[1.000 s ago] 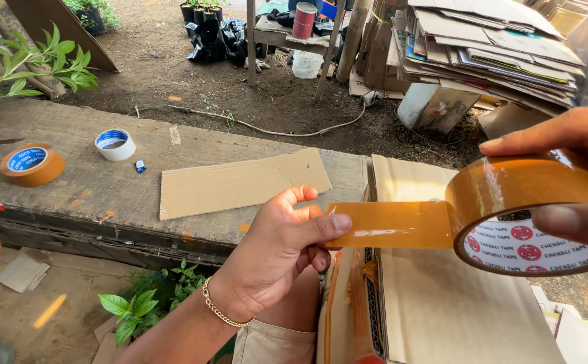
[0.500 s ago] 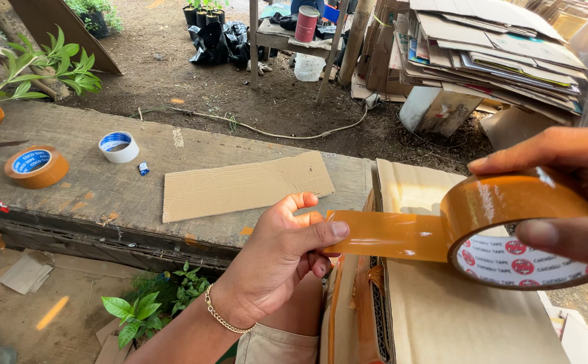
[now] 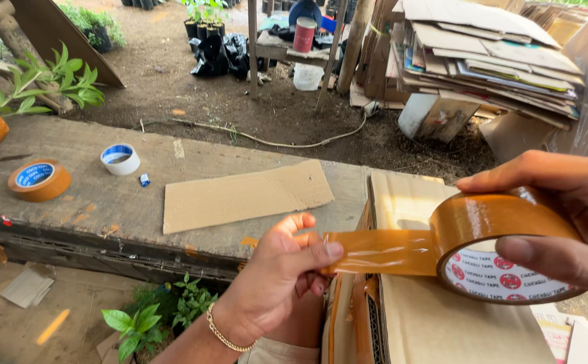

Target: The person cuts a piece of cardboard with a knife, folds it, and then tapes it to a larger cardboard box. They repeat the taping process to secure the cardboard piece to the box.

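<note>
— Outdoors, bare dirt and potted plants fill the top of the frame, with a stack of flattened cardboard at upper right and your concrete desk running across the left. What's different from a second ago?

— Not much, only small shifts. Your left hand has crept a little toward the centre, and your right hand has dropped slightly lower at the right edge. The pulled strip looks about as long as before, stretched taut between them.

— So where does that leave the tape?

— Your hands are apart, each clamped on it. The left pinches the free end between thumb and fingers; the right grips the brown tape roll, thumb across its printed core. The strip hangs just above the cardboard box at bottom centre, not yet pressed down, as far as you can tell.

— And the rest of the desk?

— A cardboard sheet lies mid-frame; a second brown roll and a white roll sit at left, well apart from your hands.
</note>
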`<control>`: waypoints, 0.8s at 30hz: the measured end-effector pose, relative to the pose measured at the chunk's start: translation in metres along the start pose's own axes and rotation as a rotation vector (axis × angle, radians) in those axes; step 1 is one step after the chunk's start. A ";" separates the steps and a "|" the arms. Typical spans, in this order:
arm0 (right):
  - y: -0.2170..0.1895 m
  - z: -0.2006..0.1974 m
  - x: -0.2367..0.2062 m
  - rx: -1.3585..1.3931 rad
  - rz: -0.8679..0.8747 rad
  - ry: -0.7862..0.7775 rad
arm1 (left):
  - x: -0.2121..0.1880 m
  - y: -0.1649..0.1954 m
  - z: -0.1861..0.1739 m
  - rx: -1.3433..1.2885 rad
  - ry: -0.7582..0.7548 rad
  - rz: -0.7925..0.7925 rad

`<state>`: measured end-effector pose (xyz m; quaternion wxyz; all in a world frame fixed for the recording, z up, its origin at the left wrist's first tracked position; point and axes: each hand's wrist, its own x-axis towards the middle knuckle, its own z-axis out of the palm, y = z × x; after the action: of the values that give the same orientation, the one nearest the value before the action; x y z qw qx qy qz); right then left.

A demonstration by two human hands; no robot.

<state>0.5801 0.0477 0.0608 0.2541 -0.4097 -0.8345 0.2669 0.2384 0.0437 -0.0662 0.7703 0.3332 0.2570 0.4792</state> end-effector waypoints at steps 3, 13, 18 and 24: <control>-0.008 0.001 0.009 -0.079 -0.036 0.005 | 0.005 -0.010 -0.004 -0.053 -0.010 -0.023; 0.013 -0.004 0.022 0.005 0.048 -0.036 | 0.035 -0.056 -0.033 -0.161 0.065 -0.241; 0.019 -0.001 0.028 0.073 0.072 -0.053 | 0.063 -0.066 -0.057 -0.027 -0.103 -0.253; 0.022 0.003 0.024 0.083 0.079 -0.010 | 0.056 -0.063 -0.045 -0.003 0.027 -0.249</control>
<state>0.5776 0.0781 0.0486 0.2559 -0.4301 -0.8071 0.3132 0.2654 0.0862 -0.1474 0.8207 0.2913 0.3059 0.3846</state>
